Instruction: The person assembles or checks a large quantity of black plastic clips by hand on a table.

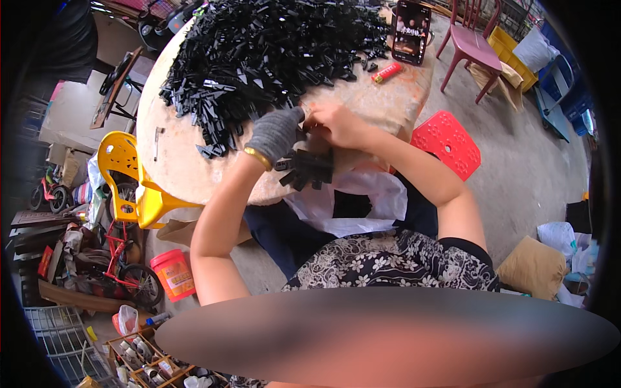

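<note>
My left hand [277,134], in a grey knit glove with a gold bracelet at the wrist, is closed near the table's front edge. My bare right hand [339,126] meets it at the fingertips, its fingers pinched together. What lies between the fingers is too small and hidden to make out. Just below both hands is a cluster of black plastic pieces [307,169], fanned out at the table edge. A big heap of loose black plastic pieces [259,55] covers the far part of the round table [187,174].
A phone [411,33] stands at the far right of the table, near a red tube [387,72]. A white plastic bag [372,194] lies open over my lap. Around the table are a yellow chair [152,200], a red stool [446,145] and a red bucket [173,275].
</note>
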Demonstrator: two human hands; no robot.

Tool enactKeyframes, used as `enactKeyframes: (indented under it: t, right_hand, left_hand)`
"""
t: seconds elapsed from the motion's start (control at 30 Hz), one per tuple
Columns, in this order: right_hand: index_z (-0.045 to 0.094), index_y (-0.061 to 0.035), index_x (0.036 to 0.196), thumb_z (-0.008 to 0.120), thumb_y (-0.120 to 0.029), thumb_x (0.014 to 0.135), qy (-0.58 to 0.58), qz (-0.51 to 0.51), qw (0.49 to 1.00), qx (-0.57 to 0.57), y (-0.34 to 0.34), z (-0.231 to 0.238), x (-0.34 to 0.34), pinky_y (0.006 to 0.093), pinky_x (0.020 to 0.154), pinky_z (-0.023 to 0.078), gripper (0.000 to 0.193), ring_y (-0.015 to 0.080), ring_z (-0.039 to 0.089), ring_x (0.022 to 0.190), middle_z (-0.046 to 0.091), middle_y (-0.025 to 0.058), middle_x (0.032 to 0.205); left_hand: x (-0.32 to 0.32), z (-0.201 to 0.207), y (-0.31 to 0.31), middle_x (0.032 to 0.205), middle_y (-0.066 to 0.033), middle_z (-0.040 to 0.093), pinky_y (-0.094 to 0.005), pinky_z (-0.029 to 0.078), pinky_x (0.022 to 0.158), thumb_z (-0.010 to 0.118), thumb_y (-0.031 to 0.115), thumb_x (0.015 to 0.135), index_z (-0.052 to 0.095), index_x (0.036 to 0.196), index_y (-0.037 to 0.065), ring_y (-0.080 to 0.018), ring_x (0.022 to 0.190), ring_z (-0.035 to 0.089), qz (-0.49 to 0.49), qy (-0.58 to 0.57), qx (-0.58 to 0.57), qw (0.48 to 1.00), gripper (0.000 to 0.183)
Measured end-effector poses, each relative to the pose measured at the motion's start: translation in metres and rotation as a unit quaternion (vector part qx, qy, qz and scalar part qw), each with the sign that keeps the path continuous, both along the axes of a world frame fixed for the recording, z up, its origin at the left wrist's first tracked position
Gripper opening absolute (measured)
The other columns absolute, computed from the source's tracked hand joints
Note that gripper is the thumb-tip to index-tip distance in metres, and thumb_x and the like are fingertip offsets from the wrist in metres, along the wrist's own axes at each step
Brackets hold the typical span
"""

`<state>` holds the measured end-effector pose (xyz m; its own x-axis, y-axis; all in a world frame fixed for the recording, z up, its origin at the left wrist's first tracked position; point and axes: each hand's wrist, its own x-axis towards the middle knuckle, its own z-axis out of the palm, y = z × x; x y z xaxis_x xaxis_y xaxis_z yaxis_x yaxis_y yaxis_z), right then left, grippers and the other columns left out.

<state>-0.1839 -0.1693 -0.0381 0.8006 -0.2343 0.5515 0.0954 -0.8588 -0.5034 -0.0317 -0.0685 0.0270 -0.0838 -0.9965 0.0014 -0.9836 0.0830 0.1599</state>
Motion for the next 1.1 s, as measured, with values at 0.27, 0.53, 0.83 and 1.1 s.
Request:
enactKeyframes:
  t: [0.27,0.53,0.83,1.1]
  right_hand:
    - [0.062,-0.0014,0.102,0.066,-0.01,0.082,0.115,0.189,0.873,0.434,0.013,0.026,-0.003,0.026,0.075,0.049,0.023,0.0103,0.059,0.082,0.065,0.0037,0.09]
    - [0.059,0.002,0.096,0.062,-0.008,0.08,0.015,0.098,0.98,0.173,0.042,0.011,0.001,0.0343,0.077,0.047,0.019,0.0267,0.06,0.086,0.062,0.0133,0.091]
    - [0.056,-0.0018,0.093,0.06,-0.007,0.07,-0.053,0.046,0.998,0.004,0.067,0.0,-0.051,0.0402,0.079,0.045,0.023,0.0322,0.055,0.089,0.057,0.0134,0.094]
    - [0.058,-0.0053,0.095,0.066,-0.011,0.064,0.008,0.047,0.997,-0.058,0.092,-0.016,-0.122,0.044,0.09,0.04,0.033,0.0293,0.053,0.099,0.055,0.0118,0.107]
  left_hand:
    - [-0.021,0.012,0.049,0.079,-0.0158,0.065,-0.0395,0.049,0.057,0.067,0.025,0.077,0.046,0.13,0.016,-0.0326,0.066,0.063,-0.019,0.105,-0.125,0.986,0.058]
    - [-0.006,-0.037,0.062,0.087,-0.0131,0.063,-0.0367,0.047,0.076,0.052,0.028,0.087,0.057,0.117,0.006,-0.0273,0.08,0.059,0.076,0.287,-0.225,0.928,0.037]
    - [-0.067,-0.056,0.065,0.092,-0.0131,0.061,-0.0398,0.044,0.079,0.049,0.033,0.088,0.061,0.108,0.007,-0.032,0.086,0.056,0.067,0.226,-0.273,0.933,0.035]
    - [-0.112,-0.096,0.104,0.124,-0.0158,0.047,-0.0501,0.027,0.1,0.042,0.06,0.084,0.044,0.13,0.016,-0.0302,0.11,0.05,-0.115,0.139,-0.309,0.934,0.064]
